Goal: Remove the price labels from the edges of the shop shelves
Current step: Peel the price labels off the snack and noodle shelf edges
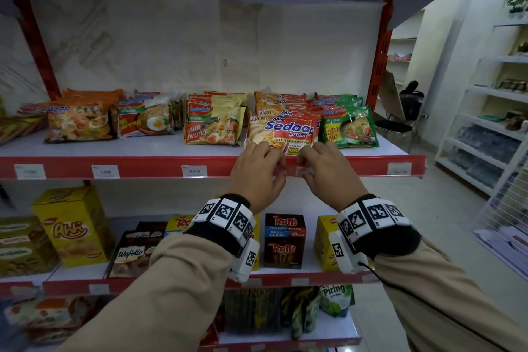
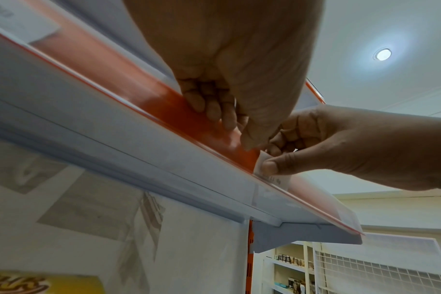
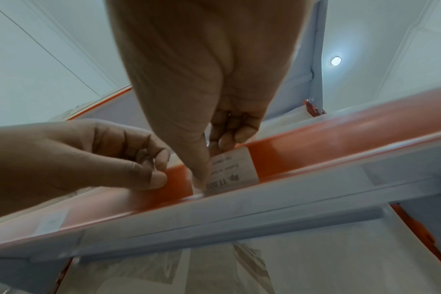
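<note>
The red edge strip [image 1: 160,164] of the noodle shelf carries several white price labels, such as one marked 5.000 [image 1: 194,171]. Both hands meet at the strip below the Sedaap packets. My left hand [image 1: 278,164] curls its fingers [image 2: 214,107] over the strip's top with the thumb on the front, just left of a label. My right hand [image 1: 303,166] pinches that white price label [image 3: 233,169], printed Rp. 11.000: the thumb lies on its left part and the fingers [image 3: 229,137] curl over the top edge. In the left wrist view the label [image 2: 272,178] shows under the right thumb.
Instant noodle packets [image 1: 281,128] lie right behind the hands on the shelf. Further labels sit on the strip at the left [image 1: 105,171] and far right [image 1: 399,168]. Snack boxes [image 1: 284,240] stand on the shelf below. White racks [image 1: 485,128] line the aisle at right.
</note>
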Action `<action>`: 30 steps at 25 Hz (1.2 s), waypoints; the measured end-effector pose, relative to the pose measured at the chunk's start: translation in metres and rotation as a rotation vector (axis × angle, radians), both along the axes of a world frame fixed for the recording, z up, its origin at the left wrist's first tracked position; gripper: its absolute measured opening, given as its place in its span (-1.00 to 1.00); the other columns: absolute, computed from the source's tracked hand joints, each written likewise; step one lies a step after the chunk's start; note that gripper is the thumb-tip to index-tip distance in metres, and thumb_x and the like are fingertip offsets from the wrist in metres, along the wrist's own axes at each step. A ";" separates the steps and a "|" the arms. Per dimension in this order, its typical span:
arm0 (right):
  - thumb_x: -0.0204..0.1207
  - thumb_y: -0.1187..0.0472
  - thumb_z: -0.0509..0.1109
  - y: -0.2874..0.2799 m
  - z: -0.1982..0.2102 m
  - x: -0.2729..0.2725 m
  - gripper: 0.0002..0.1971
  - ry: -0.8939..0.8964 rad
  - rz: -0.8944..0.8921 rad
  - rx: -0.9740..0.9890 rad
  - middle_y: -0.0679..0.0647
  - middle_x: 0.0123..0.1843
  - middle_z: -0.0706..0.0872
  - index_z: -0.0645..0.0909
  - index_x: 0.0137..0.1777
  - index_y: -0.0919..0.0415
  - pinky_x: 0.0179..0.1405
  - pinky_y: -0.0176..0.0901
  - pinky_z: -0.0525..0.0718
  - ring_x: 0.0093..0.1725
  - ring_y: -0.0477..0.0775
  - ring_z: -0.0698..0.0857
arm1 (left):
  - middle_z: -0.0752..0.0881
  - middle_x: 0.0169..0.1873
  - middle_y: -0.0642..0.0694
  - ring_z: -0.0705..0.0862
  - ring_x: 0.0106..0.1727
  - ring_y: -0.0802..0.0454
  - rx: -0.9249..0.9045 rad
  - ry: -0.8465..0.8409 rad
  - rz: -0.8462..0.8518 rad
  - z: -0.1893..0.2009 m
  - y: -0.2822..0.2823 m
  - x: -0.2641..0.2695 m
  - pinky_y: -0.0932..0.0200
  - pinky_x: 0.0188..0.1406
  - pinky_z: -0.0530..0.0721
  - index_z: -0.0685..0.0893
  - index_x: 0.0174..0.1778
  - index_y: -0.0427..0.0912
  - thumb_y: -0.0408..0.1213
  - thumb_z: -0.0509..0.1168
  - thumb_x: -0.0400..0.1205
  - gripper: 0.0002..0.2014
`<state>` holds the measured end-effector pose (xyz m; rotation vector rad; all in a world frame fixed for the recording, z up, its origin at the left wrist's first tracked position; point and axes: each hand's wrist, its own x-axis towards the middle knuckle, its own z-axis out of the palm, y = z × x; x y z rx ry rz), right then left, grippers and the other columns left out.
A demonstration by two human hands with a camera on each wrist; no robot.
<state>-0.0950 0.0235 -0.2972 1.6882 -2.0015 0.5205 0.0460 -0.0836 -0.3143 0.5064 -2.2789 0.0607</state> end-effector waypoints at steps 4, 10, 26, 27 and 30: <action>0.55 0.14 0.37 -0.001 0.006 -0.002 -0.88 -0.056 0.017 0.064 0.10 0.01 0.55 0.63 0.00 0.17 0.09 -0.01 0.49 0.07 0.14 0.46 | 0.53 -0.14 -0.03 0.46 -0.04 -0.04 0.000 0.019 -0.012 -0.001 0.000 0.000 0.04 -0.13 0.50 0.60 -0.07 -0.09 -0.16 0.34 0.53 -0.87; 0.52 0.28 0.44 0.006 0.019 -0.007 -0.95 -0.678 0.225 -0.259 -0.05 -0.20 0.68 0.63 -0.07 0.16 -0.24 -0.40 0.55 -0.23 -0.15 0.63 | 0.55 -0.14 -0.09 0.44 -0.06 -0.07 0.005 0.039 -0.013 0.001 -0.001 0.001 0.04 -0.14 0.45 0.65 0.00 -0.15 -0.15 0.19 0.69 -0.82; 0.52 0.28 0.44 0.011 0.008 0.005 -0.85 -0.838 0.267 -0.275 0.19 -0.13 0.76 0.67 0.07 0.21 -0.13 -0.04 0.73 -0.20 0.10 0.74 | 0.56 -0.18 -0.09 0.44 -0.09 -0.05 0.042 0.099 0.000 -0.001 -0.004 -0.006 0.05 -0.06 0.43 0.64 -0.04 -0.20 -0.08 0.22 0.70 -0.75; 0.53 0.24 0.43 0.012 0.010 0.003 -0.87 -0.641 0.233 -0.244 0.10 -0.17 0.76 0.68 0.06 0.17 -0.15 -0.02 0.72 -0.21 0.05 0.72 | 0.56 -0.18 -0.10 0.44 -0.10 -0.05 0.037 0.101 -0.005 0.000 -0.004 -0.006 0.06 -0.07 0.41 0.65 -0.04 -0.20 -0.08 0.22 0.70 -0.75; 0.53 0.25 0.41 0.012 0.015 0.000 -0.89 -0.407 0.182 -0.197 0.04 -0.19 0.76 0.71 0.03 0.16 -0.14 -0.02 0.69 -0.19 0.00 0.70 | 0.58 -0.16 -0.06 0.46 -0.08 -0.04 0.046 0.077 -0.021 0.002 -0.002 -0.002 0.06 -0.06 0.43 0.62 0.01 -0.16 -0.04 0.22 0.69 -0.75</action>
